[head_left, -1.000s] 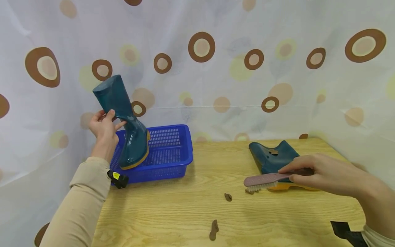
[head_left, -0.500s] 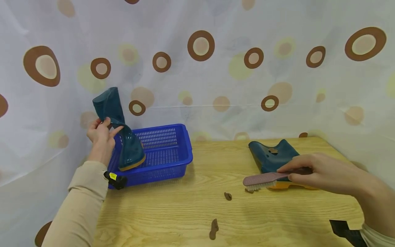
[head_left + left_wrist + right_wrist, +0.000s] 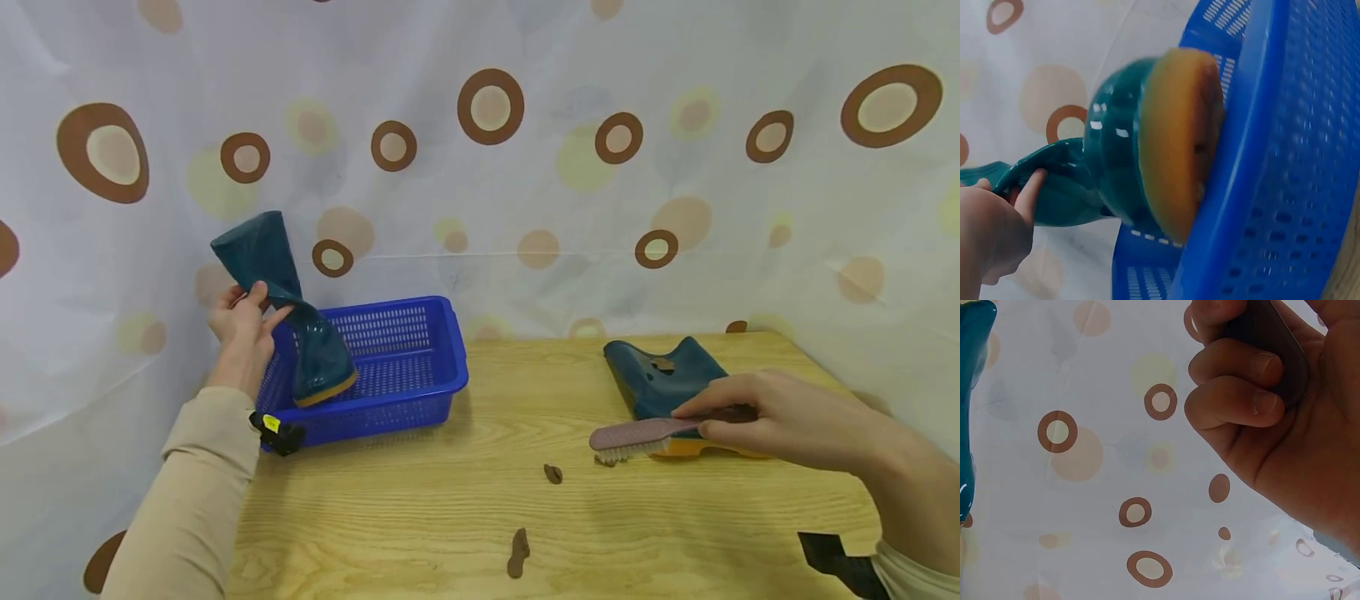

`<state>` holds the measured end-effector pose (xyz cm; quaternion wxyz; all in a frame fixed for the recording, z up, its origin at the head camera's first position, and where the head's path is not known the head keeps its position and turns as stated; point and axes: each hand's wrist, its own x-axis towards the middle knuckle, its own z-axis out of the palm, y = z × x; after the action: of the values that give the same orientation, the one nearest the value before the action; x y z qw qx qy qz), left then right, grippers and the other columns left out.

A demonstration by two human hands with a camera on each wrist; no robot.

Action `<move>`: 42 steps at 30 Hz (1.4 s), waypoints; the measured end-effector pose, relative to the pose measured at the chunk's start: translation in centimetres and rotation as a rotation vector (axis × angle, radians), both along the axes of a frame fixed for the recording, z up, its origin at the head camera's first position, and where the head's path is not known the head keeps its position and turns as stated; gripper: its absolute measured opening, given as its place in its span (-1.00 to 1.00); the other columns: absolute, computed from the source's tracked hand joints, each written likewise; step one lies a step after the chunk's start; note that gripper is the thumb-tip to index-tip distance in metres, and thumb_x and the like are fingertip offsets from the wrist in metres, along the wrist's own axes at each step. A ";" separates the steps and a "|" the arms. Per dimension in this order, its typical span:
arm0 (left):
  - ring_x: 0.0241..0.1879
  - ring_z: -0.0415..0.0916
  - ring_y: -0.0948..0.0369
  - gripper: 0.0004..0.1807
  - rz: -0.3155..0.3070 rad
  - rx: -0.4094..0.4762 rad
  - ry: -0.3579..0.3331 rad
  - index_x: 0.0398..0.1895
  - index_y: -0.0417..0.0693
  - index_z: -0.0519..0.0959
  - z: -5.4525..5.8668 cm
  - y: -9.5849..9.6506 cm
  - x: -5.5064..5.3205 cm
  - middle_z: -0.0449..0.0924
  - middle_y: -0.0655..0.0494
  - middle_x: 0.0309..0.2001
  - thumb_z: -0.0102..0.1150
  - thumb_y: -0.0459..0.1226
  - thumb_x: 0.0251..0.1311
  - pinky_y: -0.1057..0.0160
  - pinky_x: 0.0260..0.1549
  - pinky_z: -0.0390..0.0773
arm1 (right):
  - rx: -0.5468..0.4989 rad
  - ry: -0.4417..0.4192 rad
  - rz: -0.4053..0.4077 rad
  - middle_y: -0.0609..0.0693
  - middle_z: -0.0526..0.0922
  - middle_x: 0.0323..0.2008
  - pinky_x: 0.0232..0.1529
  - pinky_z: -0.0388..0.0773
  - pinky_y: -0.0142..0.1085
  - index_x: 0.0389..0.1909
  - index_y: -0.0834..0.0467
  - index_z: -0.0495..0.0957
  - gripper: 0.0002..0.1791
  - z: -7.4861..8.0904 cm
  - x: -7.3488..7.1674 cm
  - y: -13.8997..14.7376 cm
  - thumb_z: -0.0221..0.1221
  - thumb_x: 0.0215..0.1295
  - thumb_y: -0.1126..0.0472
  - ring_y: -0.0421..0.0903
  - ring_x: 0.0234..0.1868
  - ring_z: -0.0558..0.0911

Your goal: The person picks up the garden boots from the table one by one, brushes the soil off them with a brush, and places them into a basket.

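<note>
my left hand (image 3: 243,323) pinches one boot (image 3: 324,357) by its bent shaft, foot at the basket (image 3: 405,403) rim near the counter (image 3: 390,517)'s left edge; my right hand (image 3: 798,427) grips a brush (image 3: 633,433) before the other boot (image 3: 682,383), toward the right edge.

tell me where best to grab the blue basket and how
Probably by the rim of the basket at its right end, coming from the right: the rim is uncovered there, with open table beside it. The left end looks awkward, as the left hand holds a boot there.
</note>
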<state>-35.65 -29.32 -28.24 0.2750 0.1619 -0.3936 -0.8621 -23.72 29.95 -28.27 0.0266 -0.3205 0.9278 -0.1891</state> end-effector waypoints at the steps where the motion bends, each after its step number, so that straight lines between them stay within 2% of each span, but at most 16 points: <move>1: -0.07 0.48 0.19 -0.76 0.003 -0.021 -0.017 -0.08 -0.01 0.42 0.0 -0.1 0.1 0.37 0.14 -0.08 0.21 -0.39 0.28 -0.02 0.11 0.55 | 0.000 0.002 0.000 -0.19 0.66 -0.04 -0.43 0.41 -0.45 0.09 -0.12 0.64 -0.73 0.0 0.0 0.0 0.16 0.44 0.09 -0.44 -0.30 0.47; 4: -0.13 0.53 0.20 -0.71 0.026 -0.095 -0.062 -0.03 0.01 0.40 -0.2 -0.4 0.2 0.38 0.15 -0.09 0.25 -0.33 0.26 0.16 -0.19 0.73 | 0.004 -0.004 -0.009 -0.21 0.65 -0.05 -0.44 0.39 -0.45 0.10 -0.14 0.64 -0.73 -0.1 0.1 0.1 0.15 0.44 0.08 -0.43 -0.31 0.46; 6: -0.17 0.54 0.21 -0.65 0.037 -0.130 -0.087 0.02 0.01 0.39 -0.4 -0.6 0.3 0.38 0.15 -0.11 0.28 -0.29 0.25 0.27 -0.37 0.74 | 0.008 0.000 -0.012 -0.22 0.65 -0.06 -0.42 0.39 -0.45 0.09 -0.15 0.64 -0.73 -0.2 0.1 0.1 0.16 0.44 0.08 -0.44 -0.30 0.46; 8: -0.19 0.54 0.22 -0.57 0.039 -0.166 -0.115 0.11 0.02 0.35 -0.6 -0.9 0.5 0.38 0.16 -0.11 0.29 -0.24 0.25 0.33 -0.45 0.72 | 0.013 0.001 -0.015 -0.23 0.65 -0.06 -0.41 0.40 -0.45 0.09 -0.16 0.64 -0.73 -0.2 0.0 0.1 0.16 0.44 0.07 -0.44 -0.29 0.46; 17: -0.22 0.50 0.23 -0.21 0.019 -0.274 -0.224 0.39 0.05 0.10 -1.1 -2.0 1.3 0.31 0.24 -0.06 0.33 -0.08 0.20 0.39 -0.47 0.69 | 0.024 -0.012 -0.024 -0.21 0.65 -0.02 -0.38 0.44 -0.45 0.10 -0.15 0.64 -0.73 -0.1 -0.1 0.0 0.15 0.44 0.05 -0.46 -0.25 0.48; 23: -0.38 0.49 0.31 -0.15 -0.016 -0.427 -0.274 0.40 0.02 0.06 -1.4 -1.8 1.6 0.30 0.22 -0.10 0.37 -0.10 0.17 0.40 -0.48 0.68 | 0.016 -0.035 -0.024 -0.18 0.66 0.00 -0.38 0.47 -0.44 0.11 -0.12 0.63 -0.72 -0.2 -0.2 0.0 0.14 0.45 0.05 -0.46 -0.23 0.50; 26: -0.38 0.49 0.33 -0.10 -0.049 -0.522 -0.294 0.45 0.00 0.01 -1.7 -1.6 1.8 0.32 0.21 -0.09 0.35 -0.07 0.18 0.41 -0.49 0.68 | 0.016 -0.045 -0.021 -0.17 0.66 0.00 -0.38 0.47 -0.43 0.12 -0.11 0.63 -0.71 -0.2 -0.3 0.0 0.14 0.45 0.04 -0.46 -0.23 0.50; 29: -0.15 0.53 0.22 -0.01 -0.117 -0.684 -0.316 0.51 -0.05 -0.10 -2.1 -1.2 1.9 0.35 0.03 0.14 0.29 0.03 0.22 0.42 -0.41 0.68 | 0.020 -0.055 -0.020 -0.17 0.66 0.01 -0.38 0.47 -0.43 0.12 -0.11 0.63 -0.71 -0.3 -0.3 0.0 0.14 0.45 0.04 -0.46 -0.23 0.50; 32: 0.17 0.44 0.00 0.05 -0.187 -0.872 -0.338 0.53 -0.08 -0.19 -2.2 -0.3 2.0 0.17 -0.21 0.40 0.23 0.10 0.24 0.42 -0.31 0.65 | 0.021 -0.060 -0.020 -0.17 0.65 0.01 -0.37 0.47 -0.43 0.12 -0.10 0.63 -0.71 -0.3 -0.3 0.0 0.13 0.46 0.04 -0.46 -0.22 0.50; 35: 0.31 0.30 -0.11 0.05 -0.197 -1.000 -0.362 0.54 -0.10 -0.21 -2.0 0.5 2.0 0.06 -0.28 0.46 0.18 0.13 0.26 0.39 -0.26 0.59 | 0.022 -0.053 -0.022 -0.18 0.65 0.00 -0.37 0.47 -0.44 0.11 -0.12 0.63 -0.71 -0.3 -0.4 -0.1 0.14 0.45 0.04 -0.46 -0.22 0.50; 37: 0.27 0.32 -0.09 0.01 -0.167 -1.017 -0.376 0.53 -0.09 -0.19 -1.7 0.9 2.0 0.08 -0.27 0.43 0.17 0.12 0.28 0.35 -0.25 0.58 | 0.021 -0.053 -0.022 -0.18 0.65 0.00 -0.39 0.45 -0.44 0.12 -0.12 0.63 -0.71 -0.3 -0.4 -0.1 0.14 0.45 0.04 -0.45 -0.24 0.49; 42: 0.01 0.40 0.15 -0.08 -0.101 -0.972 -0.360 0.51 -0.02 -0.11 -0.9 1.6 2.2 0.21 -0.07 0.28 0.17 0.07 0.30 0.39 -0.30 0.60 | 0.009 -0.061 -0.016 -0.14 0.65 0.00 -0.43 0.40 -0.43 0.13 -0.05 0.63 -0.71 -0.2 -0.4 0.1 0.12 0.47 0.08 -0.42 -0.29 0.48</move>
<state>-33.43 -27.75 -29.18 0.2045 0.1419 -0.7967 -0.5507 -24.13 30.04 -28.45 0.0549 -0.3069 0.9299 -0.1951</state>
